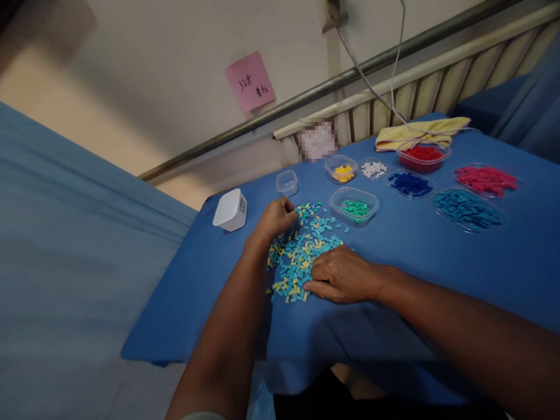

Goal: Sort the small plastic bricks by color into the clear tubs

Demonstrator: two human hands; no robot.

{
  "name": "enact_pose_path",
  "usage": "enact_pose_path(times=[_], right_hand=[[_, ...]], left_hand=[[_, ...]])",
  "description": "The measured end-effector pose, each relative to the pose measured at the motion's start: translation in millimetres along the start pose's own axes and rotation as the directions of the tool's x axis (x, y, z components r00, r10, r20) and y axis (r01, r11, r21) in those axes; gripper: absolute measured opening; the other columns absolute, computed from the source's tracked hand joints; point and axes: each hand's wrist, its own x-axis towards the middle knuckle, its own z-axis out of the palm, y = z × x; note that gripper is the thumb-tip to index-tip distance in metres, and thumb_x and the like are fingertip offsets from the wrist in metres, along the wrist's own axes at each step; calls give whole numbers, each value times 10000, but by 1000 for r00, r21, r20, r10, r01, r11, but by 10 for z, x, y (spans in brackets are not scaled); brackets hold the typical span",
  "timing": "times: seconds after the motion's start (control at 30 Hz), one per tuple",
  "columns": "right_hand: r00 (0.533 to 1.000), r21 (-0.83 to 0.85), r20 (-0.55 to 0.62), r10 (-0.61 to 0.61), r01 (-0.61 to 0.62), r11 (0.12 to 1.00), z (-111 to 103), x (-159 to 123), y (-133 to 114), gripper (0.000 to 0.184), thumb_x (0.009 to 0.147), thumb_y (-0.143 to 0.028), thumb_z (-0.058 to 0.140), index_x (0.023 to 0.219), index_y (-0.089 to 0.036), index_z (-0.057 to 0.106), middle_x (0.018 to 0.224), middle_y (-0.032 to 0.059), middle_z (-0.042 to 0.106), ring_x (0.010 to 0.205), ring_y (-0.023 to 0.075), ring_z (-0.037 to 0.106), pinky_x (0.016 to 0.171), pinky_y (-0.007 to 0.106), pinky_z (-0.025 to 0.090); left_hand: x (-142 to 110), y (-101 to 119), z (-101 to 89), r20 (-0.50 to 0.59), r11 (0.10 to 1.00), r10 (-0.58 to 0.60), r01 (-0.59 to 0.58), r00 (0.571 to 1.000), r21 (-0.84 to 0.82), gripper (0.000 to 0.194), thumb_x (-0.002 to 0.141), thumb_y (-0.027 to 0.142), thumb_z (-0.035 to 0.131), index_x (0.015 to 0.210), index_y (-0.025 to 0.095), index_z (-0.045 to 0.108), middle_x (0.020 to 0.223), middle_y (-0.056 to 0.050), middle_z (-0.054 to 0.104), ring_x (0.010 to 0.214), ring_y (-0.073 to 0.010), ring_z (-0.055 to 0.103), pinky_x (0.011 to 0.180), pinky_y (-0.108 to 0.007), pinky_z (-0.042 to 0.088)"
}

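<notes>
The loose pile of small pieces, mostly light blue and yellow, lies spread over the blue-covered counter between and under both hands. The right hand rests on the near right side of the pile with its fingers bent down among the pieces; its own back hides most of the fingertips. The left hand is at the far left edge, fingers curled in and thumb close to them. Whether either grasps a piece, I cannot tell. The left forearm covers part of the pile's left side, and the bottom edge cuts off a sliver of sleeve.

On the wall, a pink note carries handwriting: "32" and a character, then more characters too small to read surely. A pale sheet by the rail is pixelated beyond reading, and the dark mark on the side of the white box is illegible. The cable runs out at the top edge.
</notes>
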Motion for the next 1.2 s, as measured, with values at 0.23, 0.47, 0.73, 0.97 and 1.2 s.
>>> enact_pose_path(times=[0.23, 0.47, 0.73, 0.97, 1.2], right_hand=[[1000, 2, -15, 0, 0, 1000, 8, -7, 10, 487, 1116, -437, 568, 704, -184, 629, 738, 7, 697, 652, 127, 533, 652, 336, 263], [1000, -27, 12, 11, -10, 1000, -22, 16, 26, 473, 1122, -447, 567, 739, -193, 680, 771, 13, 724, 685, 140, 570, 647, 336, 267], [1000, -60, 28, 10, -8, 998, -61, 46, 52, 468, 1114, -460, 591, 745, -188, 685, 776, 16, 725, 690, 140, 566, 621, 338, 234], [999, -49, 39, 6, -4, 999, -87, 50, 45, 461, 1110, -459, 600, 748, -186, 681, 775, 9, 717, 694, 140, 556, 626, 335, 232], [999, -51, 25, 21, -20, 999, -66, 50, 26, 450, 1103, -448, 612, 744, -187, 691, 767, 9, 714, 689, 143, 550, 630, 338, 228]], left_hand=[[88, 63, 137, 109, 996, 91, -93, 990, 13, 272, 892, 173, 601, 990, 156, 854, 880, -61, 804, 775, -181, 687, 713, -264, 447], [293, 221, 137, 185, 975, 7, -47, 983, 215, 173, 828, 163, 691, 851, 161, 863, 768, -84, 775, 672, -176, 627, 694, -275, 425], [444, 255, 56, 258, 918, -86, -24, 962, 395, 249, 813, 186, 702, 998, 168, 867, 947, -97, 837, 762, -182, 709, 665, -246, 445], [283, 281, 64, 226, 873, -46, -71, 973, 483, 263, 897, 244, 621, 1008, 156, 843, 1007, -149, 831, 839, -229, 738, 688, -279, 455], [179, 270, 62, 73, 957, 25, -45, 997, 285, 279, 975, 326, 576, 1006, 165, 802, 912, -104, 803, 791, -211, 693, 661, -287, 409]])
